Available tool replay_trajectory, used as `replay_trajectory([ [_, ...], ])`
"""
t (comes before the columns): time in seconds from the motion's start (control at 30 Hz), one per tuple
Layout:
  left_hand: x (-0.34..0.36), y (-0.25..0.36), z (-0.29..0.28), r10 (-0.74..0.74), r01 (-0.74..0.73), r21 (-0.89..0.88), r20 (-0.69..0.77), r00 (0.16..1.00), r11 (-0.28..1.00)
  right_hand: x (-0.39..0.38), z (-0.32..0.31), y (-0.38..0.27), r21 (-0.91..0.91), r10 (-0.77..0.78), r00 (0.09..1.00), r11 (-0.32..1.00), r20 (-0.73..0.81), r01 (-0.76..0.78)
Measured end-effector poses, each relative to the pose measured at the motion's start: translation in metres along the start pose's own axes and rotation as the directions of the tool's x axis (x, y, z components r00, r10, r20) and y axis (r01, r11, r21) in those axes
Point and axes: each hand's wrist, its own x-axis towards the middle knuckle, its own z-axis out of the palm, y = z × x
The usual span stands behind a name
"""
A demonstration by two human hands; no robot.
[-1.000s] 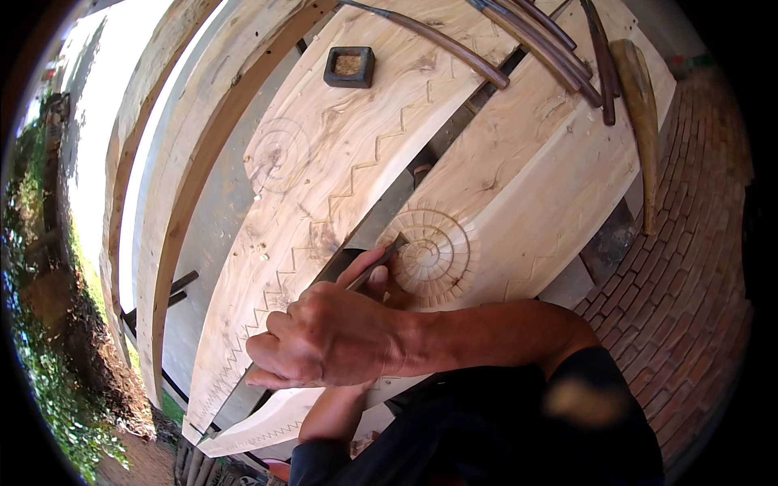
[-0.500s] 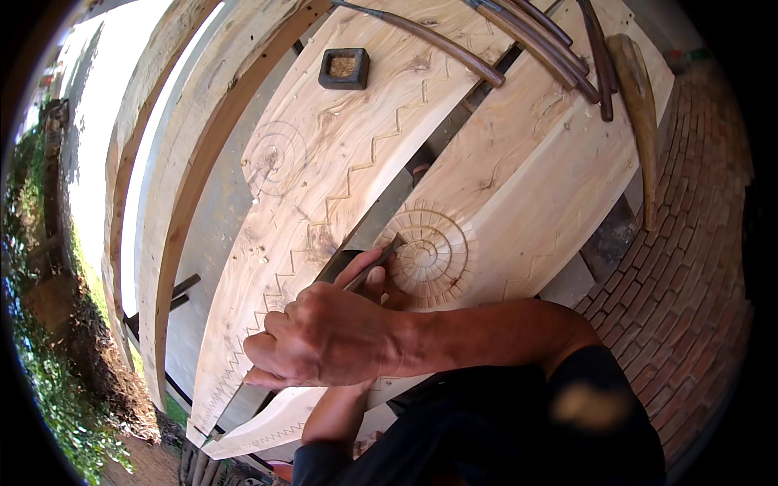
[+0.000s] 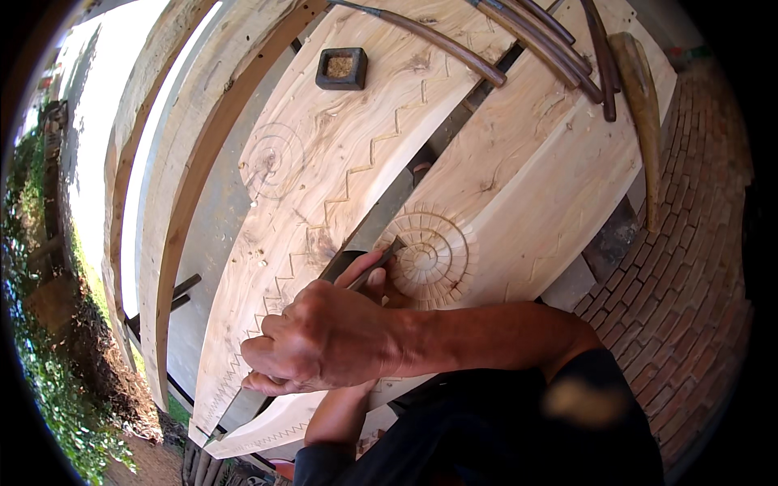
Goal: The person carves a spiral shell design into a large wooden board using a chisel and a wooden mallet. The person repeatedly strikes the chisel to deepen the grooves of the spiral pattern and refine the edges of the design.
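Two bare hands at a pair of carved boards, viewed from above. The grip of the right hand (image 3: 320,334) is a full fist round the handle of a chisel (image 3: 391,249); the left hand (image 3: 376,278), largely hidden beneath the right wrist, has finger and thumb closed on either side of the same tool. The chisel's tip lies at the left margin of a carved spiral rosette (image 3: 438,255) on the right-hand board (image 3: 519,178), near the slot between the boards. Likely faults (judged from posture alone): too hard a push, or grain running aslant, might drive the edge across a cut ring or split a narrow wedge at the rim; a slack guiding pinch could let the tip skid. The right forearm (image 3: 486,336) crosses above the left and passes just below the rosette, obstructing the view of the lower hand. Farther out, the left-hand board (image 3: 324,113) bears an incised zigzag (image 3: 373,154), a drawn circular figure (image 3: 273,160) and a dark square dish (image 3: 341,69). Long-handled tools (image 3: 543,44) and a wooden club (image 3: 636,97) occupy the far end, well apart from the hands. Curved timbers (image 3: 190,186) flank the left; brick paving (image 3: 673,283), the right.
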Motion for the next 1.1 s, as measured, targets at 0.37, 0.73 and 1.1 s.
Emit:
replay_trajectory([
  [0.37, -0.003, -0.008, -0.016, -0.184, 0.207, -0.231, 0.119, 0.976, 0.951, 0.000, -0.005, 0.000, -0.006, -0.015, 1.000, 1.000, -0.011, 0.015],
  [0.73, -0.002, 0.001, -0.006, -0.015, 0.013, 0.043, 0.062, 0.998, 0.999, -0.003, -0.008, -0.003, -0.042, -0.047, 0.999, 0.998, 0.001, 0.047],
  [1.1, 0.003, 0.002, -0.013, -0.029, 0.058, -0.120, 0.227, 0.973, 0.991, -0.001, -0.011, 0.000, -0.026, -0.046, 0.998, 0.999, -0.049, 0.044],
])
